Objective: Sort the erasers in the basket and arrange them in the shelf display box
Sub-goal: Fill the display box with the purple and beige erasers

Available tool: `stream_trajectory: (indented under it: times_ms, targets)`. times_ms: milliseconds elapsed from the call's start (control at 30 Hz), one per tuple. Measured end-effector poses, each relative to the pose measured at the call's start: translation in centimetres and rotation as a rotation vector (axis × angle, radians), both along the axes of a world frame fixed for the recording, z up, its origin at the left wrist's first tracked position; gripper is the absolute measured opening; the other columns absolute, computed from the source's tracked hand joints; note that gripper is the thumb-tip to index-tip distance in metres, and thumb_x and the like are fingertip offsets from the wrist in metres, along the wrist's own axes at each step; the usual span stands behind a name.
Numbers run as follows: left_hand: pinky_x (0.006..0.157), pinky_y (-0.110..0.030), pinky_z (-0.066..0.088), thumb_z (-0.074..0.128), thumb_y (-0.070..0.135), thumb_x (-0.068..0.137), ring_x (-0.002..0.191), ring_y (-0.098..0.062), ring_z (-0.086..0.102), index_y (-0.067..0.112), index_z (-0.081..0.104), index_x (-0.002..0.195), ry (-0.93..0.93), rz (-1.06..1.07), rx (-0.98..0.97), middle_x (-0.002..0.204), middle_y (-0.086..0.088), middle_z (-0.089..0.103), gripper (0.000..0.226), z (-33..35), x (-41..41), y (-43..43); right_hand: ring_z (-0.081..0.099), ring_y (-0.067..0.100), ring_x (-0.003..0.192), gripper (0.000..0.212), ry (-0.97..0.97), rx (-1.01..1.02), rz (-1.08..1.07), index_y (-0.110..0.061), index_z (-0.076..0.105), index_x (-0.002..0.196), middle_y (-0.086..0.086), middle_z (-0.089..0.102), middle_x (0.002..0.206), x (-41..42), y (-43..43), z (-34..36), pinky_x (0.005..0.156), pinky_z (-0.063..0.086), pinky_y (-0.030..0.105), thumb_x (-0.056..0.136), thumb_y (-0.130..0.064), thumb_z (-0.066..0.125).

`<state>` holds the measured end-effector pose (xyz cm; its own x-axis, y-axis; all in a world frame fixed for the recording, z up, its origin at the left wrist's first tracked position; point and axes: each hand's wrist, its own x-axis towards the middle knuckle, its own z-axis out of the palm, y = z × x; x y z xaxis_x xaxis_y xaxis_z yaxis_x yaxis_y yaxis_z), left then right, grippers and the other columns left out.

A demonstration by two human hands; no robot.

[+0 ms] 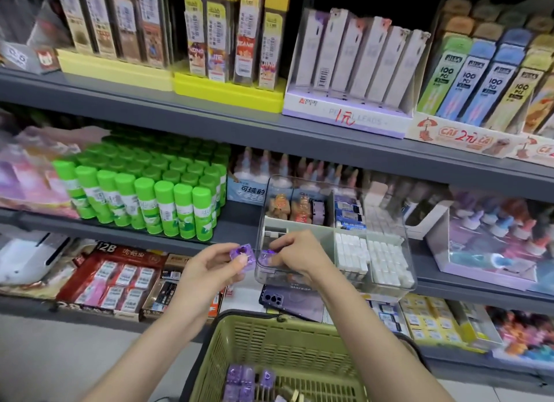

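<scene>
erasers pinched at the mouth of the display box

right hand (299, 259), centre of the frame, pinches a small translucent purple eraser in clear wrap (266, 256) between thumb and curled fingertips, just inside the front-left compartment of the clear hard-plastic display box (389, 289). the fingers come in from above, likely so the piece can be set down square against the wall. whether it touches the floor of the compartment cannot be told.

left hand (214, 271), just left of it, pinches a second purple eraser of the same kind (241, 251) between thumb and fingers. it is held outside the box's left wall, close by, probably waiting its turn.

the compartment looks nearly bare, while the two to its right are packed with small matte white block erasers (350, 256) standing in tight rows. so the purple ones seem meant to fill this cell the same way. their glossy wrap may make them slippery, and the blocks look light and firm.

at the bottom centre, the olive-green slotted plastic basket (269, 341) holds more wrapped purple erasers (239, 380), so the sorting is early. the box sits on the grey metal shelf (479, 292). green-capped glue sticks (144, 206) stand at centre left.
</scene>
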<state>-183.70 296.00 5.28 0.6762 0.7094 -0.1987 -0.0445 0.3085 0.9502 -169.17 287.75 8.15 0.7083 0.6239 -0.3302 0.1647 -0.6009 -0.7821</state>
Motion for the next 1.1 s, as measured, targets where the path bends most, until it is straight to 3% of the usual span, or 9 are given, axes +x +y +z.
stream_trajectory:
  times_ms: [100,200,300,433,533,667,833,967,1100]
  targets:
    - [0.066,-0.021,0.057,0.068,0.002,0.079,0.084,-0.021,0.064,0.006,0.066,0.102,-0.013,0.001,-0.027,0.091,-0.010,0.065,0.024,-0.1,0.2,0.2,0.055,0.010,0.065,0.029,0.129,0.019,-0.039,-0.002,0.069,0.105,0.002,0.062,0.079,0.5,-0.2,0.1,0.043,0.042,0.012,0.078,0.007,0.068]
    - [0.066,-0.020,0.057,0.069,0.003,0.077,0.086,-0.023,0.064,0.005,0.065,0.104,-0.022,0.007,-0.025,0.094,-0.012,0.067,0.027,-0.1,0.2,0.4,0.061,0.020,0.074,0.029,0.152,0.026,-0.048,-0.001,0.070,0.099,0.009,0.064,0.082,0.9,-0.2,0.2,0.069,0.056,0.026,0.074,0.014,0.067]
    - [0.065,-0.019,0.056,0.070,0.003,0.076,0.089,-0.024,0.066,0.008,0.066,0.103,-0.026,0.010,-0.004,0.096,-0.010,0.069,0.028,0.1,0.1,0.5,0.063,0.028,0.083,0.029,0.128,0.034,-0.068,-0.012,0.069,0.075,0.008,0.065,0.077,1.0,-0.1,-0.1,0.083,0.055,0.038,0.069,0.016,0.071]
    - [0.067,-0.020,0.055,0.071,0.004,0.076,0.090,-0.021,0.067,0.011,0.067,0.103,-0.027,-0.003,0.018,0.098,-0.006,0.070,0.029,0.3,0.0,0.4,0.062,0.021,0.073,0.032,0.200,0.066,-0.069,-0.014,0.067,0.070,0.007,0.066,0.075,1.0,-0.4,-0.3,0.069,0.056,0.027,0.070,0.018,0.067]
    - [0.065,-0.019,0.054,0.071,0.005,0.076,0.089,-0.022,0.067,0.011,0.067,0.104,-0.032,-0.007,0.019,0.098,-0.007,0.070,0.029,0.3,0.0,0.2,0.064,0.016,0.067,0.023,0.284,0.093,-0.070,-0.014,0.070,0.074,0.001,0.069,0.064,1.4,-0.8,0.1,0.070,0.055,0.024,0.075,0.009,0.069]
    - [0.069,-0.022,0.056,0.071,0.006,0.076,0.085,-0.021,0.067,0.011,0.066,0.104,-0.025,-0.012,-0.002,0.098,-0.009,0.069,0.029,0.1,0.1,0.2,0.062,0.012,0.055,0.022,0.284,0.096,-0.062,-0.010,0.068,0.076,0.004,0.066,0.060,1.3,-0.9,0.4,0.052,0.052,0.019,0.075,0.011,0.068]
    - [0.073,-0.026,0.055,0.071,0.006,0.076,0.081,-0.021,0.067,0.011,0.066,0.103,-0.018,-0.003,0.012,0.100,-0.011,0.069,0.029,0.1,0.3,0.5,0.060,0.012,0.059,0.018,0.156,0.034,-0.014,-0.004,0.071,0.086,0.005,0.065,0.068,1.2,-0.7,0.6,0.056,0.052,0.016,0.074,0.010,0.071]
    - [0.076,-0.031,0.053,0.075,0.018,0.065,0.078,-0.024,0.069,0.014,0.064,0.102,-0.043,0.027,0.081,0.094,-0.006,0.071,0.038,1.0,0.4,0.5,0.065,0.014,0.067,0.014,0.142,0.043,0.013,-0.014,0.068,0.081,0.003,0.068,0.074,1.4,-1.3,0.8,0.068,0.056,0.023,0.081,0.000,0.069]
    - [0.076,-0.026,0.053,0.077,0.009,0.070,0.078,-0.014,0.068,0.016,0.063,0.094,-0.037,0.036,0.258,0.086,0.003,0.071,0.029,1.7,0.6,0.2,0.066,0.012,0.071,0.007,0.019,0.181,-0.032,-0.019,0.068,0.081,0.001,0.070,0.080,1.4,-2.6,2.4,0.062,0.056,0.023,0.088,-0.017,0.065]
